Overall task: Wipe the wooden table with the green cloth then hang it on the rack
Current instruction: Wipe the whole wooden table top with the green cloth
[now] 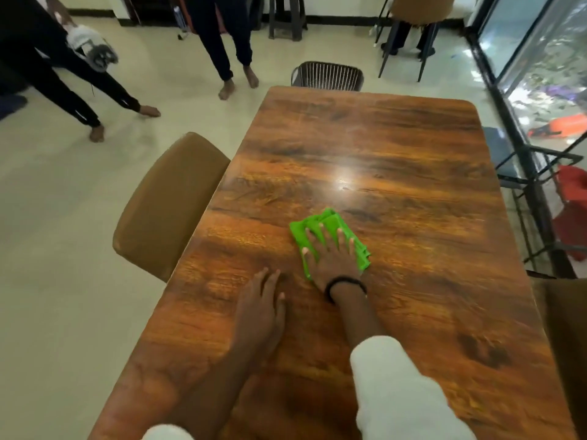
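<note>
Head view showed the right hand [332, 258] pressing flat, fingers spread, on the green cloth [330, 225], which lay bunched near the middle of the wooden table [413, 192]. The left hand [262, 308] rested open-palmed on the tabletop just beside it, holding nothing.

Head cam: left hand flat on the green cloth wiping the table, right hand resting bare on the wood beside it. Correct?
Not quite: the hands are swapped. In the head view the right hand, the one with the black wristband, lies flat on the green cloth, and the left hand rests bare on the table beside it. The rest stands.
</note>
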